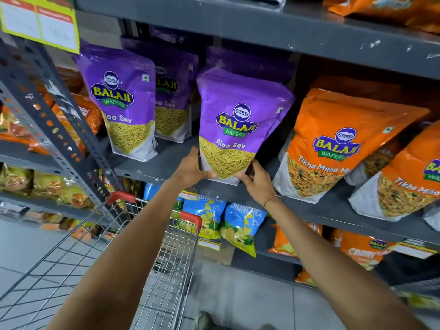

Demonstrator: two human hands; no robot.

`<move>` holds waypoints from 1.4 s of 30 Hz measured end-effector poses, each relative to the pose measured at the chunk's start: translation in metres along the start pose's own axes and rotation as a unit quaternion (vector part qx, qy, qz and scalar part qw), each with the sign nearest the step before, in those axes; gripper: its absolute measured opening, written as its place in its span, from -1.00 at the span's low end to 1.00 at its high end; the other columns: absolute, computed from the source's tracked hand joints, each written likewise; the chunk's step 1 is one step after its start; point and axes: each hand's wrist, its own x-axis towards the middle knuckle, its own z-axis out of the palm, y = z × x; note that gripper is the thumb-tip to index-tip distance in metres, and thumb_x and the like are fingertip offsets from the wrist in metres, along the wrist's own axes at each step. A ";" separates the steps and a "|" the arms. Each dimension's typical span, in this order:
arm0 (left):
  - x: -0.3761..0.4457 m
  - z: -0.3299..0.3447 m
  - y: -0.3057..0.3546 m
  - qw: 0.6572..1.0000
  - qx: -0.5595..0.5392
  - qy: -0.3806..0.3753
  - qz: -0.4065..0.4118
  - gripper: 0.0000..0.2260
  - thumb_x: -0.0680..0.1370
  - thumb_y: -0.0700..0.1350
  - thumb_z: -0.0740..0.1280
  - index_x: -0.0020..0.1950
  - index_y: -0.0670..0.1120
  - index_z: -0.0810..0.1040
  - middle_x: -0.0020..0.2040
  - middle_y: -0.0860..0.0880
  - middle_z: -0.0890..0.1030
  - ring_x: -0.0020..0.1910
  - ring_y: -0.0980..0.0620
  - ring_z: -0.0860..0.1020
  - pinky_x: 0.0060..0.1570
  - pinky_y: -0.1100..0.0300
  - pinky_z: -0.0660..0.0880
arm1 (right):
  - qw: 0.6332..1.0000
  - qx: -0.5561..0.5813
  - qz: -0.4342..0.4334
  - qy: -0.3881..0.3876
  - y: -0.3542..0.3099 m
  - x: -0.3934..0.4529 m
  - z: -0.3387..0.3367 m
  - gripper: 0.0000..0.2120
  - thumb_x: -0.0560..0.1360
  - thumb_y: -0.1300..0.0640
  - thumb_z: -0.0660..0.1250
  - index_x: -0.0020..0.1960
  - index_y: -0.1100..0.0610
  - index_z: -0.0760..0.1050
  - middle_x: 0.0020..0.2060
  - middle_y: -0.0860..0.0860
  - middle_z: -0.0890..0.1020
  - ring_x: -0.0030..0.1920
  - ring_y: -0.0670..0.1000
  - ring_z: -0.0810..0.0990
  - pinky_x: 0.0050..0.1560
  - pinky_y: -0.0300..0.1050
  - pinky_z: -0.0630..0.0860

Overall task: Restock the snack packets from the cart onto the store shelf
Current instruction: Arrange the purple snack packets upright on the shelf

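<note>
Head-camera view at a snack aisle: a grey metal store shelf (pixel 164 163) runs across the frame in tiers, stocked with packets. Below it, to the left, stands a wire cart (pixel 142 246) with red corner caps, its basket showing no packets in the visible part. On the middle tier, orange Tikha Mitha Mix packets (pixel 338 148) lean to the right, while purple Aloo Sev packets (pixel 121 108) stand upright to the left, one behind another. Between these groups, a purple Aloo Sev packet (pixel 238 125) stands near the front edge of the shelf, its base held on both sides. Blue chip bags (pixel 240 225) hang on the tier beneath. A yellow-bordered price label (pixel 40 22) is fixed to the upright at upper left. Both bare arms reach up from the bottom of the frame. The left hand (pixel 192 169) curls around the packet's lower left corner, thumb in front. The right hand (pixel 257 181), a thin bracelet at the wrist, cups the lower right corner, its fingers wrapped around the base.
</note>
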 end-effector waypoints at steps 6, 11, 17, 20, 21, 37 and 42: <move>0.000 0.002 -0.001 1.000 -0.016 -0.005 0.003 -0.33 0.31 -0.15 0.55 0.28 -0.18 0.25 0.26 -0.12 0.50 0.14 0.02 0.45 0.05 0.15 0.39 | 1.000 0.013 0.018 0.003 0.002 -0.002 0.004 -0.55 0.49 0.10 0.31 0.33 0.12 0.29 0.20 0.10 0.56 0.13 0.00 0.53 0.10 -0.22 0.40; -0.006 -0.002 0.000 0.997 -0.048 -0.058 0.007 -0.27 0.34 -0.16 0.53 0.36 -0.18 0.17 0.20 0.01 0.42 0.20 0.04 0.44 0.06 0.19 0.39 | 0.997 0.055 0.019 0.053 0.000 -0.013 0.013 -0.44 0.46 0.01 0.31 0.37 0.12 0.21 0.28 0.07 0.44 0.26 -0.02 0.44 0.29 -0.13 0.40; -0.039 -0.056 -0.013 0.952 -0.085 0.293 0.023 -0.77 0.46 0.00 0.40 -0.03 -0.14 0.59 -0.14 -0.04 0.64 -0.24 0.25 0.53 -0.22 0.55 0.42 | 0.996 0.055 -0.035 0.066 -0.025 -0.061 0.050 -0.98 0.49 0.14 0.31 -0.12 0.06 0.49 -0.46 0.03 0.54 -0.43 -0.12 0.48 -0.34 -0.26 0.42; -0.048 -0.090 -0.042 0.903 -0.072 0.423 -0.005 -0.76 0.48 -0.03 0.38 0.07 -0.13 0.54 -0.04 -0.01 0.60 -0.13 0.10 0.56 -0.01 0.16 0.55 | 0.994 0.029 -0.076 -0.072 -0.056 -0.036 0.088 -0.97 0.46 0.15 0.35 -0.16 0.08 0.55 -0.49 -0.05 0.53 -0.48 -0.23 0.46 -0.36 -0.39 0.37; -0.047 -0.100 -0.052 0.903 -0.058 0.424 -0.015 -0.69 0.45 -0.06 0.40 0.15 -0.11 0.48 0.06 -0.02 0.57 -0.02 0.04 0.56 0.04 0.07 0.56 | 0.992 0.030 -0.084 -0.088 -0.071 -0.022 0.099 -0.97 0.45 0.17 0.34 -0.15 0.12 0.55 -0.44 -0.03 0.58 -0.44 -0.25 0.49 -0.32 -0.40 0.39; 0.001 -0.113 -0.082 0.932 -0.023 0.352 -0.085 -0.33 0.32 -0.19 0.53 0.31 -0.32 0.29 0.25 -0.29 0.48 0.27 -0.20 0.45 0.24 0.00 0.39 | 0.995 0.064 0.000 -0.072 -0.124 0.101 0.187 -0.75 0.29 0.18 0.49 -0.31 0.07 0.39 -0.31 0.12 0.59 -0.20 0.09 0.54 -0.05 0.17 0.54; -0.007 -0.089 -0.072 0.923 -0.045 0.381 -0.041 -0.33 0.24 -0.15 0.58 0.25 -0.22 0.36 0.15 -0.18 0.48 0.18 -0.10 0.46 0.16 0.05 0.43 | 0.999 0.031 0.012 -0.041 -0.114 0.086 0.170 -0.72 0.32 0.14 0.46 -0.12 0.32 0.49 -0.14 0.27 0.68 -0.08 0.21 0.64 -0.04 0.16 0.57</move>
